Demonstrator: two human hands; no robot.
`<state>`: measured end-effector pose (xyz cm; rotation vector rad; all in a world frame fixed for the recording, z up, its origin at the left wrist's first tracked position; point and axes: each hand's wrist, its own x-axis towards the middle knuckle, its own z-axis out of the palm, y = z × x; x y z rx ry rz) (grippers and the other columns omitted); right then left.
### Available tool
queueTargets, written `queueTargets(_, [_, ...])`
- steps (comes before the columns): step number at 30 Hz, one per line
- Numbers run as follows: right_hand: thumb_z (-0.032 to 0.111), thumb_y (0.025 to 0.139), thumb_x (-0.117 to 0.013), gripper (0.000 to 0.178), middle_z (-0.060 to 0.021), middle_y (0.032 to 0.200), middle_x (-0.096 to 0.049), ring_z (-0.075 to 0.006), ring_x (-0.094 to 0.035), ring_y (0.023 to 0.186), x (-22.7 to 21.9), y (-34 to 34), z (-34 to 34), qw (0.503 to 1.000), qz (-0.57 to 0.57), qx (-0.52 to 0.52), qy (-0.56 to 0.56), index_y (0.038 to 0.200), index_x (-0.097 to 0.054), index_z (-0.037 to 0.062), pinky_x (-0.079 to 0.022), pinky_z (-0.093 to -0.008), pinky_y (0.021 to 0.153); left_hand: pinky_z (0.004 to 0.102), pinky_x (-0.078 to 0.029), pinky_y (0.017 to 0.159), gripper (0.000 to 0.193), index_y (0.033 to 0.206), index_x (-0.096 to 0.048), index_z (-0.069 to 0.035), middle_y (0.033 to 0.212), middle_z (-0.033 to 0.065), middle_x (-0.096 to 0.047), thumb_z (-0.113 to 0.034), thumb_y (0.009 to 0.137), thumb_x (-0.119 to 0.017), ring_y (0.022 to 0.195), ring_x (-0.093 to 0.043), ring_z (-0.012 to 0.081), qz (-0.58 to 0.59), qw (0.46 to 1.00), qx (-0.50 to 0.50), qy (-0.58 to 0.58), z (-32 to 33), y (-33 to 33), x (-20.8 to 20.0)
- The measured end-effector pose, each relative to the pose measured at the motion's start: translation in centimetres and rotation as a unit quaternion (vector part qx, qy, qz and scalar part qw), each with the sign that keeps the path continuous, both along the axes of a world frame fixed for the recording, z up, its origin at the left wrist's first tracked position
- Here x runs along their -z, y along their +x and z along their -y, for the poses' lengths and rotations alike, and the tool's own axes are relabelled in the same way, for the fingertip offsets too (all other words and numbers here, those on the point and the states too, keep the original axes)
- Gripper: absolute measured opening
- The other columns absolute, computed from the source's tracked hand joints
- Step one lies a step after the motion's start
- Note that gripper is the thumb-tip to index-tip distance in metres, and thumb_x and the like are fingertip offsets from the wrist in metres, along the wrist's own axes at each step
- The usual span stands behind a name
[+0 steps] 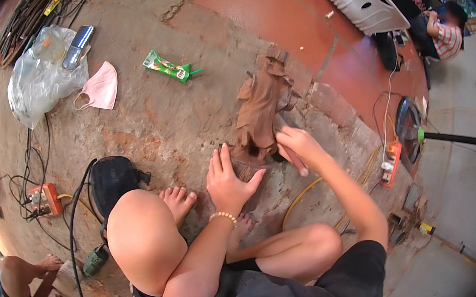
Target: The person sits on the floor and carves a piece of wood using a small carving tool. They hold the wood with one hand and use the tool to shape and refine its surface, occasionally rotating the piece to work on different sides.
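Note:
A reddish-brown carved wooden figure (260, 106) lies on the rough, dusty ground in front of me, its base toward me. At its base rests my left hand (228, 184), fingers stretched and thumb apart, steadying or touching the wood. Along the figure's right side, my right hand (301, 147) is closed round a flat reddish-brown strip (294, 159), perhaps folded sandpaper. A greyish part shows beyond the fingers against the carving; its exact kind I cannot make out.
Left lie a green drink carton (166, 67), pink mask (100, 87), phone (78, 47) and plastic bag (42, 83). Orange power strips (44, 201) with cables sit on both sides. A fan (409, 129) stands right. Another person (445, 34) sits far right; other limbs show at left.

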<state>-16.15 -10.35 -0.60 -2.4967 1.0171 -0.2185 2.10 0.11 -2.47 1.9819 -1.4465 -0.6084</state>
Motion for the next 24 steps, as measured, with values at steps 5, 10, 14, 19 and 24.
queueTargets(5, [0.006,0.081,-0.049,0.004,-0.0122,0.074,-0.048,-0.0279,-0.051,0.065,-3.5,4.3,2.8,0.960,0.168,0.160,-0.157,0.082,-0.049,0.0026,-0.043,-0.0334,0.059,0.0425,-0.042,0.084,0.085,0.120,-0.041,-0.001,0.114,0.0259,-0.048,-0.048,0.056,-0.071,0.101,-0.049,0.0394,0.018,1.000,0.002,-0.021,-0.1,0.4,-0.2])
queueTargets(10, [0.010,0.080,-0.046,0.006,-0.0121,0.080,-0.048,-0.0294,-0.053,0.074,1.9,-0.1,0.9,0.986,0.045,0.121,0.103,0.083,-0.048,0.0042,-0.043,-0.0347,0.064,0.0405,-0.042,0.085,0.087,0.122,-0.038,0.001,0.116,0.0239,-0.046,-0.048,0.058,-0.071,0.103,-0.048,0.0367,0.024,0.999,0.031,0.010,0.1,0.1,-0.2])
queueTargets(14, [0.017,0.084,-0.045,0.012,-0.0094,0.076,-0.049,-0.0226,-0.055,0.075,-2.1,0.4,-1.2,0.996,-0.028,0.056,0.070,0.083,-0.048,0.0049,-0.043,-0.0322,0.064,0.0411,-0.042,0.084,0.086,0.121,-0.039,0.001,0.116,0.0245,-0.046,-0.048,0.058,-0.071,0.103,-0.048,0.0377,0.022,1.000,0.019,-0.003,0.1,0.5,0.2])
queueTargets(19, [0.012,0.074,-0.054,0.015,-0.0109,0.077,-0.049,-0.0294,-0.055,0.074,-0.8,2.2,3.0,0.967,0.148,0.199,-0.064,0.085,-0.048,0.0036,-0.044,-0.0324,0.064,0.0421,-0.043,0.083,0.083,0.120,-0.041,0.001,0.115,0.0255,-0.046,-0.047,0.058,-0.070,0.101,-0.049,0.0391,0.008,0.999,0.029,-0.018,0.1,-0.2,-0.5])
queueTargets(24, [0.006,0.070,-0.056,0.015,-0.0126,0.078,-0.051,-0.0321,-0.055,0.077,-1.4,1.1,-1.5,0.994,-0.021,0.092,0.054,0.082,-0.049,0.0034,-0.046,-0.0370,0.066,0.0421,-0.043,0.082,0.084,0.120,-0.041,0.000,0.115,0.0257,-0.046,-0.048,0.057,-0.071,0.100,-0.049,0.0400,0.009,1.000,0.026,-0.001,0.1,0.6,0.0])
